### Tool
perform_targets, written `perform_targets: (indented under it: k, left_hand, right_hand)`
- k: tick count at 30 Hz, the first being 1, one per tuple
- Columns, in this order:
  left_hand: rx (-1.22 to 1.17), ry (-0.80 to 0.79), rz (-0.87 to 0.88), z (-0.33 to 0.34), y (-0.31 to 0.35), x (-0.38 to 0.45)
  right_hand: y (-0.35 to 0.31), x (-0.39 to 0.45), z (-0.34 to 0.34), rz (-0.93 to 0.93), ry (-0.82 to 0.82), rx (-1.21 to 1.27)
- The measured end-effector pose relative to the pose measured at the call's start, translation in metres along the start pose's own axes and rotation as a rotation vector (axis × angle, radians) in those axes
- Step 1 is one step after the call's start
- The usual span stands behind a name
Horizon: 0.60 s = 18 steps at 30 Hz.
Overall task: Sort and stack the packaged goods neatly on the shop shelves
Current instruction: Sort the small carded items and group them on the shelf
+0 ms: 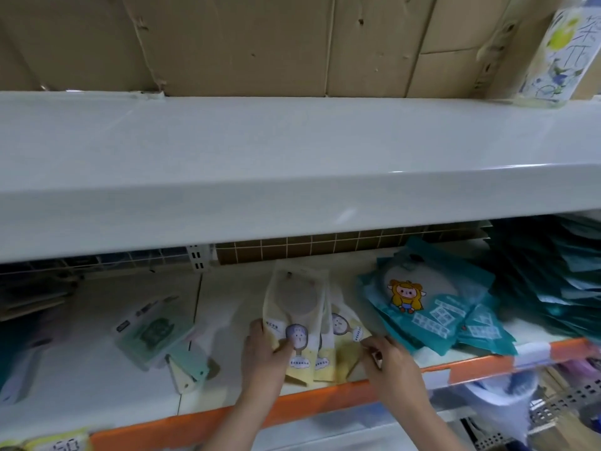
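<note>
Both hands on yellow packets (304,323) at shelf edge (325,398): left hand (265,353) pinches top packet, right hand (392,361) fingers closed on stack's corner; teal packets (432,307) just right. Squaring step; next, align edges

— What's on the lower shelf (97,323) at mid-frame?

— My pale yellow packets (297,315), a fanned, overlapping pile with clear oval windows and cartoon faces, lying flat near the front edge.

— And to the right?

— Teal packets (432,307) in a loose heap just beside them, one showing a yellow-haired cartoon. Lower left, green-printed packets (153,327) lie askew, well apart.
</note>
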<state>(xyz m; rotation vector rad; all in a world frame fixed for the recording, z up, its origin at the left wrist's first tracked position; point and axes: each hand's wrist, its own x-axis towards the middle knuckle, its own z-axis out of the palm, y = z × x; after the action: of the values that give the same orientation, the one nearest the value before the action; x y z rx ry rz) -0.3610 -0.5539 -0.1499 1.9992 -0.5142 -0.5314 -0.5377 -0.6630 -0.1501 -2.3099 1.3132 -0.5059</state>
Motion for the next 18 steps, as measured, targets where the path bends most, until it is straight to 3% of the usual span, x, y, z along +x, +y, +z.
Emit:
perform_targets:
  k: [3,5,8,12,14,18]
  left_hand:
    - [0.446,0.138,0.074,0.003,-0.007,-0.002]
    - [0.574,0.142,0.095,0.001,-0.007,-0.006]
    - [0.531,0.103,0.117,-0.009,-0.007,-0.01]
    - [0.387,0.301,0.253,-0.04,-0.011,-0.021]
    - [0.358,0.327,0.214,-0.066,-0.009,-0.026]
    - [0.311,0.406,0.163,-0.119,-0.011,-0.028]
  right_hand:
    - [0.005,0.001,0.003,-0.028,-0.007,0.014]
    - [0.005,0.002,0.003,-0.038,-0.01,0.016]
    - [-0.005,0.004,-0.001,-0.02,-0.037,-0.031]
    - [-0.027,0.006,-0.012,0.013,0.099,-0.107]
    - [-0.041,0.007,-0.017,0.003,0.138,-0.08]
    - [-0.07,0.013,-0.016,-0.046,0.033,0.0]
